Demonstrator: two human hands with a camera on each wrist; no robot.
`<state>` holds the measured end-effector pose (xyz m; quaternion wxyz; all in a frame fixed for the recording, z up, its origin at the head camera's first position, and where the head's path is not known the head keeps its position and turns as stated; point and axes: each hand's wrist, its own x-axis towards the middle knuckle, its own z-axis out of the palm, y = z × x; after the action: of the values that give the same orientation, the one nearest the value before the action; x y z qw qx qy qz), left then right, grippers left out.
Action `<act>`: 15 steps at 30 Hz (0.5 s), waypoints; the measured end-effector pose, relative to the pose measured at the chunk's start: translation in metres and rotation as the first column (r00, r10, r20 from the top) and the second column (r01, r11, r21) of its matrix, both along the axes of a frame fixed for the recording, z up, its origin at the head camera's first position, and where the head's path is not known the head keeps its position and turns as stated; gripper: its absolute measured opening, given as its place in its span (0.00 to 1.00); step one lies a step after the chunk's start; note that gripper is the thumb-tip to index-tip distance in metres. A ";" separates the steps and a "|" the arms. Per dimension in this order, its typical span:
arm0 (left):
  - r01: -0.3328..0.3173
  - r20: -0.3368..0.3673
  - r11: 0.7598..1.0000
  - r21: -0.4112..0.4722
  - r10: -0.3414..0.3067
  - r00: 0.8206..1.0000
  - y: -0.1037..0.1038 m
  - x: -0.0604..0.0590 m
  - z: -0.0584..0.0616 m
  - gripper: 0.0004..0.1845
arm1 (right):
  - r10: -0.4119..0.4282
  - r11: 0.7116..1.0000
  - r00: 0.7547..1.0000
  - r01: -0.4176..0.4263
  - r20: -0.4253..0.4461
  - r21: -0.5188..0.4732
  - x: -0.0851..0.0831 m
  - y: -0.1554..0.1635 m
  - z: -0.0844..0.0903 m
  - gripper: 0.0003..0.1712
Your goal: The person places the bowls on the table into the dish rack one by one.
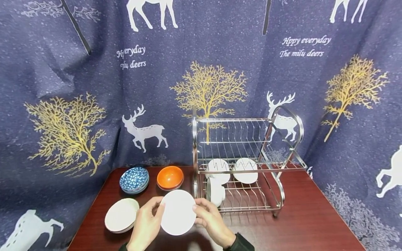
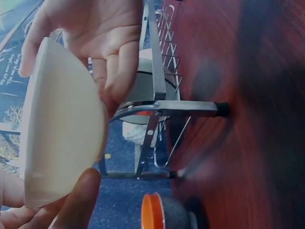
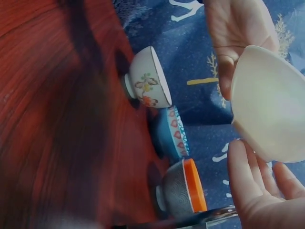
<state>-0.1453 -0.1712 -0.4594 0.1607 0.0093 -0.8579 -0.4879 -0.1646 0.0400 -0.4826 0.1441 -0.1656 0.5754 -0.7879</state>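
We recorded the deer-patterned curtain [image 1: 163,90] as the largest item, hung behind everything. Next was the reddish-brown table [image 1: 320,216], which carried the rack and the standing bowls.

The 2-tier metal rack [image 1: 270,170] stood on its own feet; its rows of bent wire, in our judgement, served to prop crockery and space it apart.

Of the 2 hands, the left hand [image 1: 147,220] pinched the left side of a plain white bowl [image 1: 178,212], thumb on the near face and fingers behind. The right hand [image 1: 211,221] pinched the opposite side. We found this bowl in the air above the table, near the rack's left end, opening up toward the wearer. We judged that gripping 2 opposed sides steadied it against tipping. Some fingertips were hidden.

Left of the rack, the floral white bowl [image 1: 121,215], the orange-lined bowl [image 1: 170,177] and the blue patterned bowl [image 1: 134,178] sat upright, a stable rest in our opinion.

On the lower tier, the front bowl [image 1: 215,192] stood on edge, opening leftward, apparently wire-supported, with 2 rear bowls [image 1: 246,177] behind.
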 end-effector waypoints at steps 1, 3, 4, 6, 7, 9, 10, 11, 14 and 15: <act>0.003 0.003 1.000 -0.004 -0.003 1.000 0.001 -0.001 -0.001 0.06 | 0.000 1.000 1.000 0.000 0.003 -0.006 0.000 0.001 0.000 0.21; 0.014 0.000 1.000 -0.013 -0.014 1.000 0.002 -0.001 -0.003 0.06 | -0.005 1.000 1.000 0.005 0.009 -0.013 0.000 0.004 0.001 0.20; 0.018 -0.005 1.000 -0.017 -0.018 1.000 0.002 -0.002 -0.003 0.06 | -0.010 1.000 1.000 0.011 0.011 -0.015 0.000 0.005 0.002 0.20; 0.028 -0.006 1.000 -0.013 -0.028 1.000 0.003 -0.003 -0.005 0.06 | -0.025 1.000 1.000 0.025 0.013 -0.018 0.000 0.008 0.004 0.20; 0.033 -0.005 0.999 -0.006 -0.033 0.999 0.004 -0.004 -0.006 0.07 | -0.034 0.999 0.999 0.034 0.013 -0.020 0.000 0.010 0.005 0.20; 0.045 -0.003 0.999 0.013 -0.045 0.999 0.006 -0.006 -0.008 0.08 | -0.055 0.998 0.998 0.055 0.004 -0.017 -0.001 0.015 0.008 0.20; 0.048 0.002 0.999 0.022 -0.048 0.999 0.007 -0.007 -0.010 0.09 | -0.069 0.997 0.998 0.069 0.002 -0.020 -0.002 0.017 0.009 0.20; 0.056 0.008 0.998 0.040 -0.056 0.998 0.008 -0.009 -0.011 0.10 | -0.082 0.996 0.997 0.082 -0.002 -0.020 -0.003 0.021 0.010 0.20; 0.092 -0.002 0.992 0.086 -0.093 0.996 0.012 -0.016 -0.016 0.11 | -0.116 0.993 0.993 0.116 -0.014 -0.019 -0.006 0.032 0.012 0.19; 0.101 -0.005 0.991 0.093 -0.101 0.995 0.013 -0.018 -0.018 0.11 | -0.131 0.991 0.991 0.130 -0.016 -0.021 -0.007 0.036 0.013 0.19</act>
<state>-0.1637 -0.1582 -0.4772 0.1351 -0.0267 -0.8337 -0.5347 -0.1720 0.0764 -0.4696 0.0857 -0.1358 0.5784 -0.7998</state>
